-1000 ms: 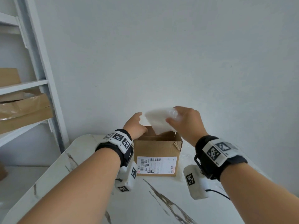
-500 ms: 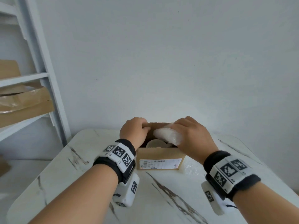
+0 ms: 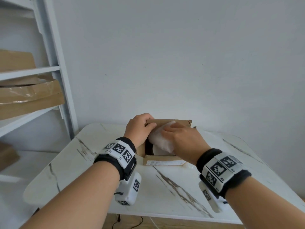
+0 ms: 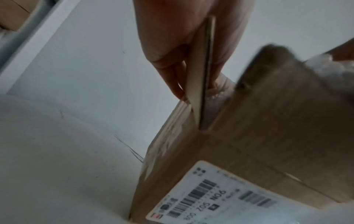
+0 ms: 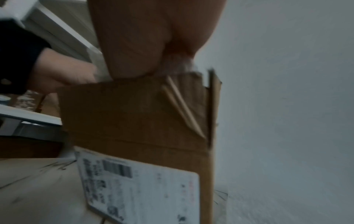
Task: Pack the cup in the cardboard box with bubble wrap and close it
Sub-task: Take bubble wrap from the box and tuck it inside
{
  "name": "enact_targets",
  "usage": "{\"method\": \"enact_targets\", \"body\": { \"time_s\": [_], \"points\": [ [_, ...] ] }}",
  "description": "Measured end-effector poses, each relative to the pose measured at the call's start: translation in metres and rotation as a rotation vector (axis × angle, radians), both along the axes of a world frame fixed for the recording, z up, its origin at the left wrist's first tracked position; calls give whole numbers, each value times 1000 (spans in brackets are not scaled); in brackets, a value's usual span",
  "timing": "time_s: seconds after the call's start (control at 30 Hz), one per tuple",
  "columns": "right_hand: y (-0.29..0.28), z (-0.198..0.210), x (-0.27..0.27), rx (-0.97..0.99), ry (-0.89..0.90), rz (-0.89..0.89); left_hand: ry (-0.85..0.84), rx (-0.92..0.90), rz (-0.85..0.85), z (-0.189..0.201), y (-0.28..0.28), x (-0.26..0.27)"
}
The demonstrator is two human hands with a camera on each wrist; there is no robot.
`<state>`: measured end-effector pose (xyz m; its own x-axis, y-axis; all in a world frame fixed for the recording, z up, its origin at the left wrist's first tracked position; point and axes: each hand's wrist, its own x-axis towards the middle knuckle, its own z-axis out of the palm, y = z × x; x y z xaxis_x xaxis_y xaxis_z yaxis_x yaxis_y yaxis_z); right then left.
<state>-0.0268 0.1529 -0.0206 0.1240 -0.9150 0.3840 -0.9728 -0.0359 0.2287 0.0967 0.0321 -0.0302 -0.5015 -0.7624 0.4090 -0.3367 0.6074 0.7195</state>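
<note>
A small brown cardboard box (image 3: 162, 162) with a white shipping label stands on the marble table (image 3: 173, 192) near the far edge. My left hand (image 3: 145, 124) grips the box's upright left flap (image 4: 201, 78), thumb on one side and fingers on the other. My right hand (image 3: 168, 131) lies with fingers stretched over a white wad of bubble wrap (image 3: 159, 140) and presses it into the box's open top. A pale rounded edge (image 3: 156, 151) shows below the wrap inside the box; I cannot tell if it is the cup. The right wrist view shows the box's front (image 5: 134, 113) and some wrap (image 5: 180, 65) under my palm.
A white shelf unit (image 3: 54, 66) with flat cardboard boxes (image 3: 29, 100) stands to the left of the table. The grey wall rises right behind the box. A bit of clear plastic (image 3: 188, 166) lies by the box's right corner. Cables (image 3: 128, 222) hang below the table's near edge.
The right hand brought the bubble wrap down from above the box and now presses it into the opening. The left hand stayed on the left flap. My view tilted downward.
</note>
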Motion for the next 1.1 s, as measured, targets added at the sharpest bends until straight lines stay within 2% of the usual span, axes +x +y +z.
{"method": "enact_targets", "body": {
  "time_s": [0.1, 0.13, 0.33, 0.4, 0.53, 0.73, 0.83, 1.0, 1.1],
  "points": [
    [-1, -14, 5, 344, 63, -128, 11, -7, 20, 0, -3, 1],
    [2, -19, 7, 390, 53, -148, 11, 1, 8, 0, -3, 0],
    [3, -41, 10, 389, 7, -222, -64, 23, -74, -8, 1, -4],
    [0, -42, 6, 328, -56, -191, -94, 39, -65, -8, 1, -5],
    [-1, -26, 2, 195, -40, -101, -148, 133, -57, 8, -4, -9],
    [-18, 3, 13, 402, -136, -81, -292, 347, -64, 29, -15, -13],
    [-21, 14, 10, 555, -176, -205, -276, 443, -39, 32, -19, -13],
    [-37, 11, 12, 604, -192, -301, -228, 727, -105, 21, -16, -5],
    [-45, 2, 11, 627, -233, -301, -208, 783, -94, 19, -15, -1]
  ]
}}
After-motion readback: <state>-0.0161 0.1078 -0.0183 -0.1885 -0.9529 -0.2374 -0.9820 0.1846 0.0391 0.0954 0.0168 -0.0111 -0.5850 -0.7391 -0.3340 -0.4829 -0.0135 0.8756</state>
